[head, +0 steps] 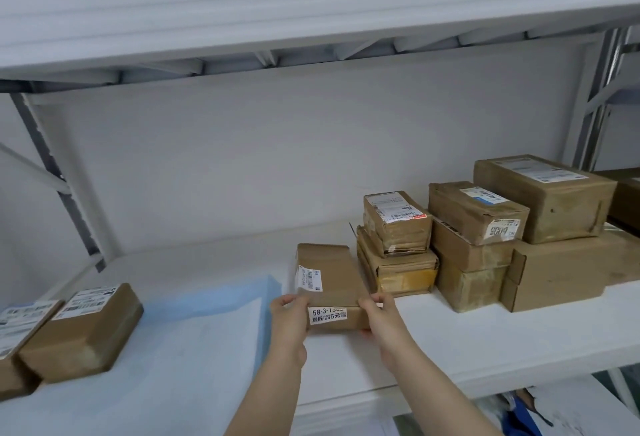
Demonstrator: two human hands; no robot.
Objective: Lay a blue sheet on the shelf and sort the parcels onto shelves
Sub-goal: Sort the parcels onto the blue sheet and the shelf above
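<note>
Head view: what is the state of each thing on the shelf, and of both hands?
Labelled parcel, gripped at its near end by both hands.
Left hand, holds its left corner.
Right hand, holds its right corner.
Blue sheet, spread on the shelf.
Left parcels, lying side by side.
Right parcels, stacked.
</note>
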